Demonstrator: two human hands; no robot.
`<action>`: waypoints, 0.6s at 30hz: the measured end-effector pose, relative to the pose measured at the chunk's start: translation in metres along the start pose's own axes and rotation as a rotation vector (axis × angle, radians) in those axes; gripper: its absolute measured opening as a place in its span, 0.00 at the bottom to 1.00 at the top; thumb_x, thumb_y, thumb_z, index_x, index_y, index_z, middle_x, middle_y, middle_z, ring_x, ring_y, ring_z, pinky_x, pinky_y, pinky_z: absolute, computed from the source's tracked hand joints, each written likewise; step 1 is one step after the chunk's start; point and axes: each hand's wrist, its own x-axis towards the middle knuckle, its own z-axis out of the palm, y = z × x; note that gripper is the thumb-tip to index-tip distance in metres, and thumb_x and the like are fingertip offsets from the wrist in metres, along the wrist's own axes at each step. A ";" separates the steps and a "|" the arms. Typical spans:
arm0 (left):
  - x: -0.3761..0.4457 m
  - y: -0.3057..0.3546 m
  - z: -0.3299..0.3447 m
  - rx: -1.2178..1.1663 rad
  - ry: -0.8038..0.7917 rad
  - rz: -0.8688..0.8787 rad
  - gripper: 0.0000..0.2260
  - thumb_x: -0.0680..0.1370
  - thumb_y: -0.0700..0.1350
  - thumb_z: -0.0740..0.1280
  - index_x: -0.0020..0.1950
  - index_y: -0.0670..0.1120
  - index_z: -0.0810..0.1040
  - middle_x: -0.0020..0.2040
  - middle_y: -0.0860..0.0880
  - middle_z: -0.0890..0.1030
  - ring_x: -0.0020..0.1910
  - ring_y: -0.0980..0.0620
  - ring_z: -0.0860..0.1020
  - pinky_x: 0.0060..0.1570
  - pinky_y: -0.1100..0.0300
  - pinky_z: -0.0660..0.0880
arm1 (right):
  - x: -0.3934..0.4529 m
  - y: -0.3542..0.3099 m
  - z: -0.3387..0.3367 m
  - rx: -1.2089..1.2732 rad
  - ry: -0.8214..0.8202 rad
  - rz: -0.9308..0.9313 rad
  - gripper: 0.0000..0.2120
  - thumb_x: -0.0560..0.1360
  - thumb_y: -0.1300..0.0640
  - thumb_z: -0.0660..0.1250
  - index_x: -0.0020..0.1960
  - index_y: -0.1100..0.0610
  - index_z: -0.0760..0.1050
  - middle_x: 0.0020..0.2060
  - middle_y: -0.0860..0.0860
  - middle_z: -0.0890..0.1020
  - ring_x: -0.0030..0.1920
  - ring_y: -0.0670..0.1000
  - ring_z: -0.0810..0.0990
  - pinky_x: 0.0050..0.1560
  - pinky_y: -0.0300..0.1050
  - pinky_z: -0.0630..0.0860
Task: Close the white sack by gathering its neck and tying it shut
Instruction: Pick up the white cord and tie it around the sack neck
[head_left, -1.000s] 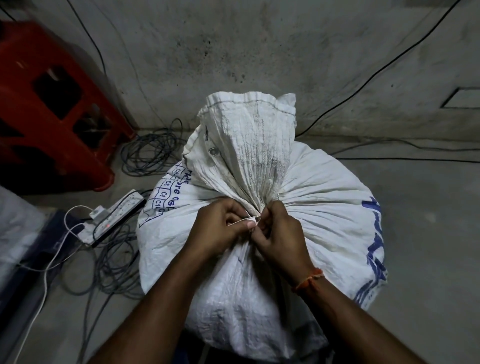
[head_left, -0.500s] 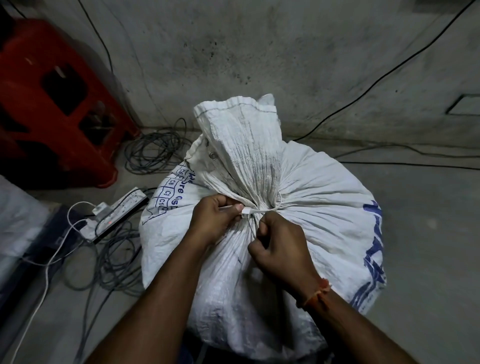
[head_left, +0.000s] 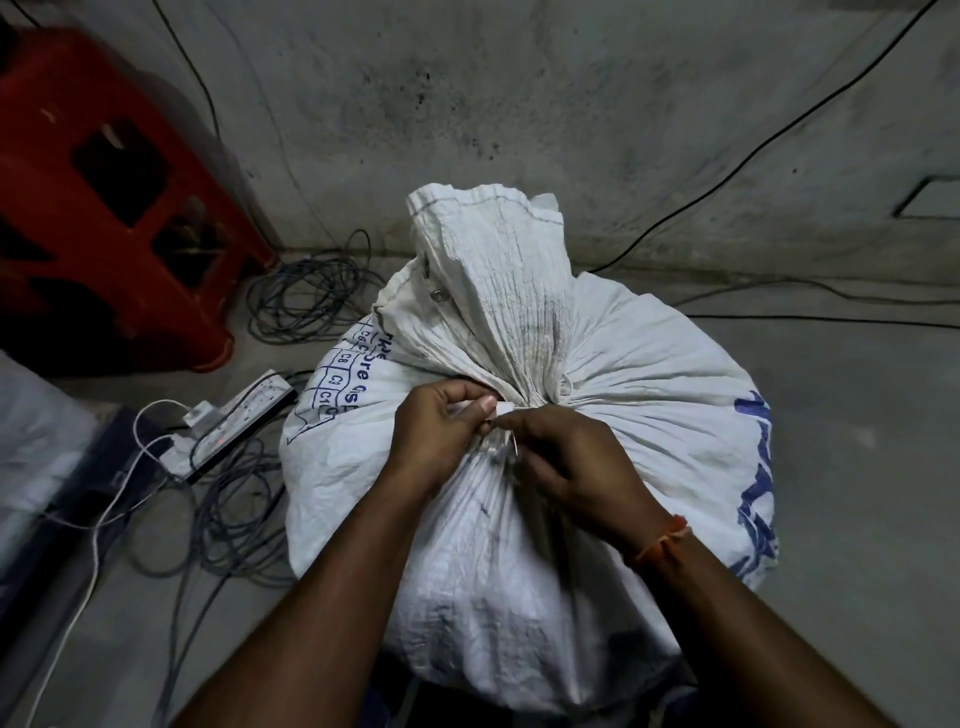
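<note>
Beside blue "C8", "C9" print, both hands (head_left: 501, 441) pinch the white sack's (head_left: 649, 374) tie (head_left: 503, 410).

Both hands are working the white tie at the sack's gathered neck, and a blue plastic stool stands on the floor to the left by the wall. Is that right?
Not quite: the stool is red, not blue, as the head view shows. The rest holds: the left hand and right hand work the white tie at the gathered neck of the sack.

I see the white sack (head_left: 597, 395) filling the centre of the frame, full and rounded, blue print on its left and right sides. Its neck (head_left: 498, 291) is gathered into tight pleats, bound by a thin white tie (head_left: 506, 410), standing upright above.
</note>
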 end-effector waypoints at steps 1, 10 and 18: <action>-0.001 0.000 0.000 -0.001 -0.001 -0.001 0.04 0.79 0.41 0.71 0.48 0.44 0.86 0.34 0.45 0.83 0.33 0.54 0.78 0.36 0.64 0.73 | 0.001 0.002 0.000 -0.016 -0.005 -0.020 0.16 0.73 0.65 0.71 0.59 0.54 0.83 0.50 0.51 0.85 0.53 0.52 0.81 0.53 0.44 0.74; -0.002 -0.001 0.002 0.110 0.103 0.064 0.04 0.78 0.41 0.72 0.45 0.42 0.86 0.37 0.43 0.87 0.34 0.54 0.81 0.37 0.64 0.75 | 0.003 -0.006 -0.002 -0.091 -0.027 -0.183 0.04 0.75 0.61 0.72 0.45 0.61 0.84 0.40 0.56 0.83 0.45 0.59 0.82 0.46 0.52 0.76; 0.001 0.001 0.010 0.053 0.102 0.159 0.04 0.78 0.40 0.72 0.46 0.43 0.86 0.39 0.45 0.87 0.36 0.57 0.82 0.41 0.59 0.79 | -0.004 -0.006 -0.016 -0.097 0.042 -0.251 0.02 0.74 0.61 0.74 0.44 0.60 0.84 0.38 0.53 0.82 0.41 0.55 0.81 0.43 0.44 0.74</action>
